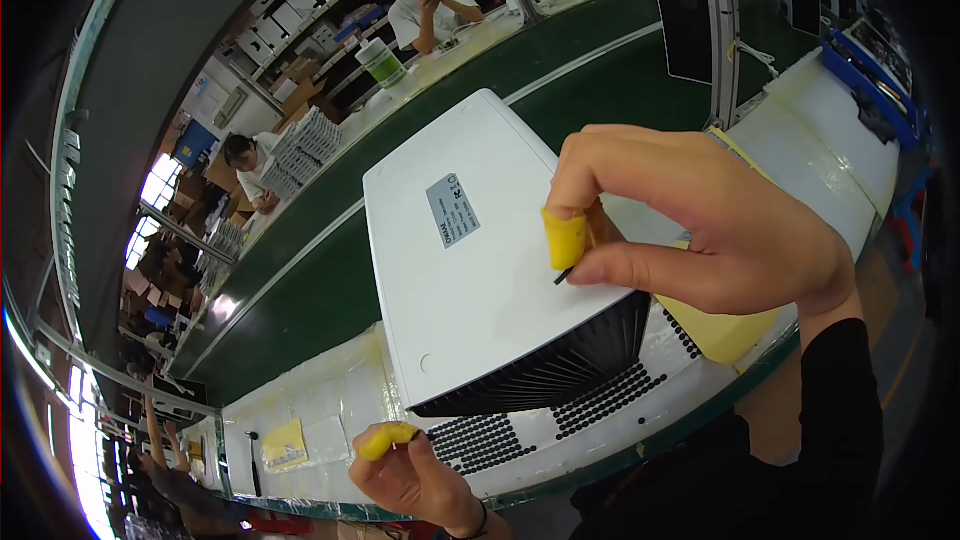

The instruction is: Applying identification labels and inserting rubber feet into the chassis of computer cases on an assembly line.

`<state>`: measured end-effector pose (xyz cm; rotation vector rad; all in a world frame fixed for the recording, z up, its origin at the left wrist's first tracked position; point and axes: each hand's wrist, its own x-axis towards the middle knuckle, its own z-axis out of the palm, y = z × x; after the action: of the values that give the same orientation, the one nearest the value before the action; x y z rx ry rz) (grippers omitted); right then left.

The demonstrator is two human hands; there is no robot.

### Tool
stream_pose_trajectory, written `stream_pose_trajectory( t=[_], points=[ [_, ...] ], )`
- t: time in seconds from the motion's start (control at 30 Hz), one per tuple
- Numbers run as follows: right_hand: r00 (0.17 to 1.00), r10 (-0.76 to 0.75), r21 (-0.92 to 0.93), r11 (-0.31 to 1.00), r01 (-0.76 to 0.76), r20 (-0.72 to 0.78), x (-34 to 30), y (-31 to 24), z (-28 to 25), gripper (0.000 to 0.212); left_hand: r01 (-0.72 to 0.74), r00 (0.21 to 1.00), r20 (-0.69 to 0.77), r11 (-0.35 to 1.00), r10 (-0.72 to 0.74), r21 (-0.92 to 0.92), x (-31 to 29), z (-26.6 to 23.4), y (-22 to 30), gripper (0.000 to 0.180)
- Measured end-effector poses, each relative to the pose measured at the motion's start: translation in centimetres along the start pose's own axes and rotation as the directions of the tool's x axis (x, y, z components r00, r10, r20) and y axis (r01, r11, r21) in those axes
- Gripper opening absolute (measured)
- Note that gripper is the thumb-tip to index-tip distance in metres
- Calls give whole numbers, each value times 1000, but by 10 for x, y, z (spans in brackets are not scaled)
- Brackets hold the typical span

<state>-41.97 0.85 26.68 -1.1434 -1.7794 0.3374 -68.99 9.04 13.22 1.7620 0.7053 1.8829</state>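
A white box-shaped device (pixel 490 270) with a grey label and a black ribbed side stands tilted in front of me. Over its right part, my right hand (pixel 700 225) pinches a small black pad (pixel 563 277) between thumb and a finger in a yellow finger cot. The pad is seen edge-on, just above the white face. A shallow round mark shows at the device's near left corner. Below that corner, my left hand (pixel 415 480) also wears a yellow finger cot and pinches a small dark pad (pixel 419 434). Rows of small black round pads (pixel 480 443) lie on the bench beside it.
Yellow paper (pixel 725 335) lies under my right wrist. A black-handled tool (pixel 254 465) and a yellow sheet (pixel 285 447) are at left. Behind the device runs a green conveyor belt (pixel 320 275), with a metal post (pixel 722 30) and a blue tray (pixel 875 80) at right. Several people sit across it.
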Motion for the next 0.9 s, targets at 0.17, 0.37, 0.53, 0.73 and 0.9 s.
stream_pose_trajectory(
  t=[0.17, 0.37, 0.53, 0.73, 0.9],
  points=[
    [988, -136, -221, 964, 150, 79, 8, 0, -6, 19, -88, 996, 7, 996, 88, -2, 15, 1, 10, 35],
    [914, -391, -398, 826, 399, 106, 4, 9, -8, 17, -176, 984, 4, 978, 178, -113, 45, 9, 20, 37],
    [780, -621, -581, 610, 540, 73, -3, 11, 4, 17, -273, 954, 101, 956, 283, -105, 70, 19, 40, 35],
    [791, -610, -672, 601, 432, -37, -13, 6, 11, 20, -219, 935, 249, 964, 252, -152, 84, 43, 51, 30],
    [789, -613, -594, 652, 472, -46, -14, 18, 9, 22, -130, 930, 325, 981, 170, -142, 87, 45, 56, 29]
  ],
)
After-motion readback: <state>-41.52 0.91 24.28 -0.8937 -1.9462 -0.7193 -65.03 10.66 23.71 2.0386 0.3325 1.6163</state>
